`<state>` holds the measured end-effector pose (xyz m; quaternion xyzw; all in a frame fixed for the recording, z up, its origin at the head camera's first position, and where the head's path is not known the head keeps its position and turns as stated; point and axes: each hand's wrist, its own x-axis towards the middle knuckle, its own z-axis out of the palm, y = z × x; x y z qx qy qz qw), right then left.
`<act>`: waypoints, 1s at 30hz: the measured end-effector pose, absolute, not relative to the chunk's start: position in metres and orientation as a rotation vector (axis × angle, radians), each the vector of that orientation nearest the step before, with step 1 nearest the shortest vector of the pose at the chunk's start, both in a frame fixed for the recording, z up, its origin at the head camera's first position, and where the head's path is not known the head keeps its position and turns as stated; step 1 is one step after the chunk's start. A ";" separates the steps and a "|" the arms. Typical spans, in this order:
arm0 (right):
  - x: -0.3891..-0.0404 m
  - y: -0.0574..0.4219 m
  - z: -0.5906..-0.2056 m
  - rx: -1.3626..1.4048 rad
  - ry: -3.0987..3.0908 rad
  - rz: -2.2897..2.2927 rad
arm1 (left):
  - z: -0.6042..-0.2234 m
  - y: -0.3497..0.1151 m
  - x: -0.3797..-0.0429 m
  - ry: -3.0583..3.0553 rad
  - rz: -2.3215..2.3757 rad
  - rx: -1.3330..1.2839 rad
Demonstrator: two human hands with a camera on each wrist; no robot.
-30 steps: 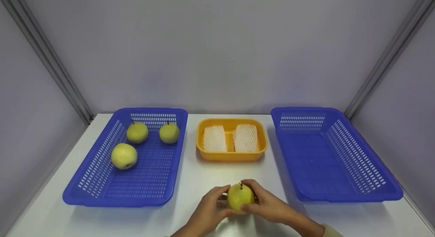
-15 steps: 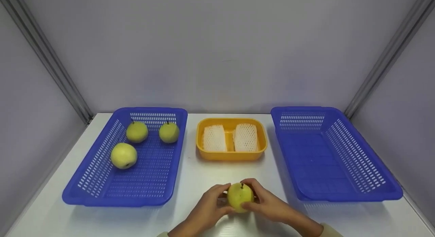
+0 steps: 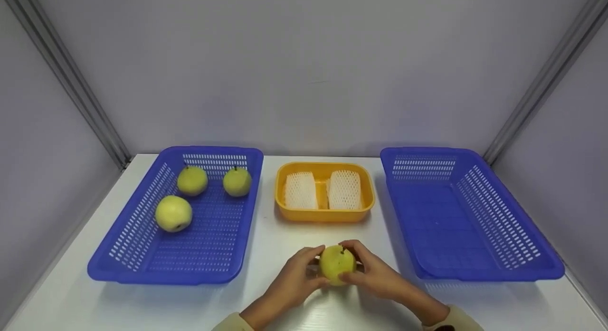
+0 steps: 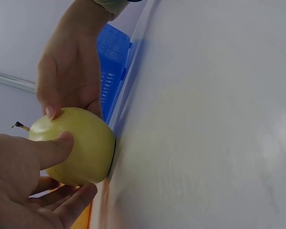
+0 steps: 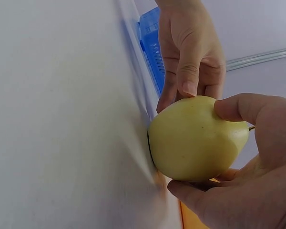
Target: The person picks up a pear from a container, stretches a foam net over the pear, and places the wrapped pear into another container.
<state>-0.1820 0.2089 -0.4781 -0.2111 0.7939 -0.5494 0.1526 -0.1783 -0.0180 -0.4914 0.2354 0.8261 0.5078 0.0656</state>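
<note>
A round yellow-green pear (image 3: 337,265) with a dark stem is between both hands near the front of the table. My left hand (image 3: 297,277) grips it from the left, thumb in front and fingers behind. From the other side my right hand (image 3: 373,273) holds it the same way, as its thumb and fingers (image 5: 195,193) show in the right wrist view. In both wrist views the pear's base is at the tabletop; whether it touches I cannot tell. Beyond the hands stands a yellow tub (image 3: 325,215) with two white foam net sleeves (image 3: 300,191).
At left, a blue basket (image 3: 166,277) contains three more pears (image 3: 174,213). On the right stands another blue basket (image 3: 489,274) with no fruit visible inside. Grey walls (image 3: 308,74) close off the back and sides of the white table (image 3: 285,238).
Both hands and the pear have shifted slightly away from me, toward the yellow tub. The pear's stem leans a little more to the right. Both hands keep their hold.
</note>
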 end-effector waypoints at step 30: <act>-0.189 0.208 -0.477 -0.554 2.355 -1.533 | -0.479 -0.014 -0.231 2.013 2.279 -0.244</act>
